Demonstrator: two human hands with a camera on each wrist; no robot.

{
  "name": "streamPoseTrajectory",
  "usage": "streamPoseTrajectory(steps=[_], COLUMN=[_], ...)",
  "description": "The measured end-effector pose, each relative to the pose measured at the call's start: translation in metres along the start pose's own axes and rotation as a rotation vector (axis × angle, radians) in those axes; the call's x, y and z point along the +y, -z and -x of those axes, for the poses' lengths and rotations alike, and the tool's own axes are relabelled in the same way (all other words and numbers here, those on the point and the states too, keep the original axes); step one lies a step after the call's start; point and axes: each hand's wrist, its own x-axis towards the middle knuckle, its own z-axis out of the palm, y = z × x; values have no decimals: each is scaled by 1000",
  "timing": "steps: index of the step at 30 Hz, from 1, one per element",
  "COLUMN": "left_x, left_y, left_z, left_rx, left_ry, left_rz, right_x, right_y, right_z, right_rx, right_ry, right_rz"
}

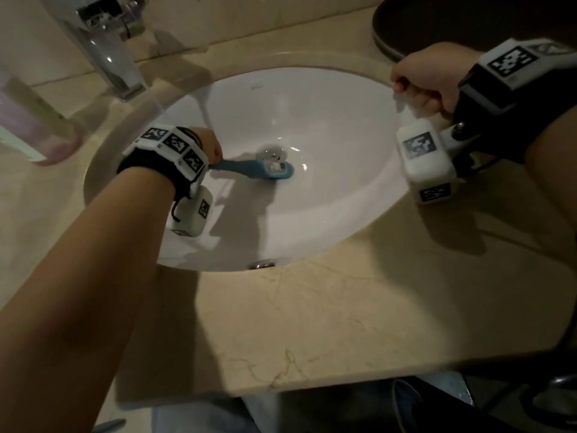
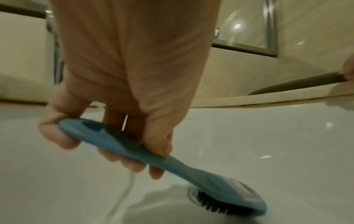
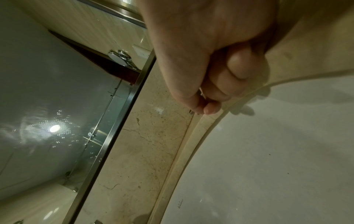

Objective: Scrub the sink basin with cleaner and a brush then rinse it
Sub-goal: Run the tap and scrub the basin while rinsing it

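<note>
Brush [image 2: 153,160] head on basin [image 1: 327,126] beside drain; left hand [image 2: 122,97] fingers wrapped round handle.

Dim, warm indoor light from overhead. The arms throw soft shadows across the countertop [image 1: 343,307] and sink basin [image 1: 327,126], where small glare spots glint. Wide-angle bending curves the frame edges; the brush [image 2: 172,163] is motion-blurred, and a lamp reflects in the mirror [image 3: 54,128].
</note>
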Motion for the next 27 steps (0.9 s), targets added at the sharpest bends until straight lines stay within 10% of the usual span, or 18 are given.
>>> streamPoseTrajectory(steps=[16, 22, 27], left_x=[46, 43, 31], left_y=[11, 14, 8], left_z=[30, 20, 18], left_rx=[-445, -46, -170], left_ry=[-338, -201, -358], left_rz=[193, 12, 308], right_x=[-1, -2, -2], right_y=[-1, 0, 0], right_z=[2, 6, 4], right_rx=[29, 33, 17], right_ry=[-14, -15, -15], right_rz=[32, 38, 26])
